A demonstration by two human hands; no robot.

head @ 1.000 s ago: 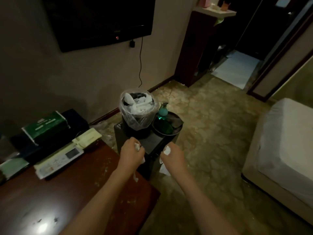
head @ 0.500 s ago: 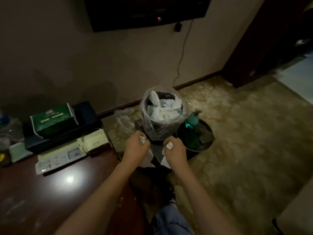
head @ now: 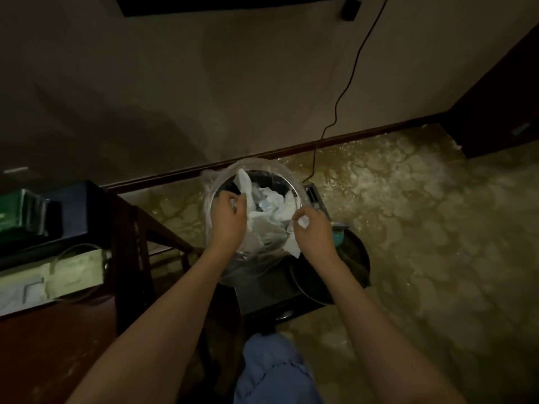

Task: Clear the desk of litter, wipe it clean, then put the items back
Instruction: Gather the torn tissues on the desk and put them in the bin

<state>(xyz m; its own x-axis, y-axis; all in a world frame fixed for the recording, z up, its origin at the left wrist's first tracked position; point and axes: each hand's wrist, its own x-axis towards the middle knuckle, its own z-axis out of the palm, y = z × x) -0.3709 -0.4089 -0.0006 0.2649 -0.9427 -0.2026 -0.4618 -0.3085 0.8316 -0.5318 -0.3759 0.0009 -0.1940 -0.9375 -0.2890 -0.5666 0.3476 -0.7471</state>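
A round dark waste bin lined with a clear plastic bag [head: 224, 182] stands on the floor at the centre of the view, just beyond the right-hand end of the reddish-brown wooden desk [head: 58, 339]. The bag's rim folds out over the bin's edge and hangs down its near side. Inside lie crumpled white tissues and paper scraps [head: 271, 199], heaped to near the rim.

The left hand [head: 229, 220] hovers over the bin's 9 o'clock edge, fingers curled; a small pale scrap shows at the fingertips, though whether it is gripped cannot be told. The right hand [head: 313, 231] hangs over the 4 o'clock edge, thumb and fingers closed in a pinch round a crumpled white tissue [head: 294, 243], one corner of which shows above the knuckles while the rest hangs below the palm.

At 4 o'clock from the bin, touching it, a shallow round dark tray [head: 355, 258] holds a teal-capped bottle [head: 338, 239], mostly hidden by the right wrist. Both bin and tray rest on a low dark stand [head: 274, 293].

On the desk at 9 o'clock sit a cream-coloured telephone [head: 70, 272], a dark blue box [head: 75, 211] and, upon it, a green tissue pack [head: 20, 211].

A black cable [head: 350, 83] runs down the beige wall to the patterned olive floor [head: 437, 228]. A knee in pale blue fabric [head: 274, 371] shows at 6 o'clock.
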